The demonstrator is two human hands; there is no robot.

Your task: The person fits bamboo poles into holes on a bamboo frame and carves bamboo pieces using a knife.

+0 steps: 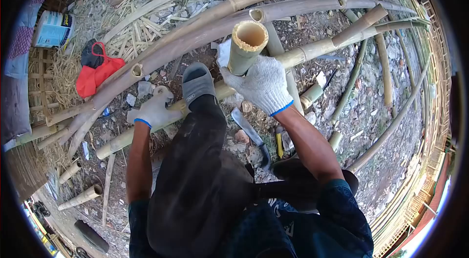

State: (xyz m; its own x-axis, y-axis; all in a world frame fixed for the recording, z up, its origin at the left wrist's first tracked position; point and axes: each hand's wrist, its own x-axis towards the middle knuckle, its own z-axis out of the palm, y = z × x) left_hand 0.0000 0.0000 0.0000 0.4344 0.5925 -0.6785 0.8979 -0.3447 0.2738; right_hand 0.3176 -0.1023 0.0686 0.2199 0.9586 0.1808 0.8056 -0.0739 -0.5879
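Note:
My right hand (264, 82), in a white knit glove with a blue cuff, grips a short, thick bamboo piece (243, 58) whose hollow, rough-cut end faces up. My left hand (155, 108), gloved the same way, rests on a long bamboo pole (119, 142) lying across the ground, its fingers round the pole. A grey sandal (198, 82) on my foot is at that pole, between the hands. Below my right hand a machete (246, 127) with a dark handle lies on the ground, beside a yellow-handled tool (279, 143).
Long bamboo poles (195, 38) with cut holes cross beyond my hands. A red cloth bag (97, 76) and a white-and-blue bucket (54, 29) are at the left. Bamboo strips (134, 38) litter the stony ground. A short bamboo piece (311, 96) lies at the right.

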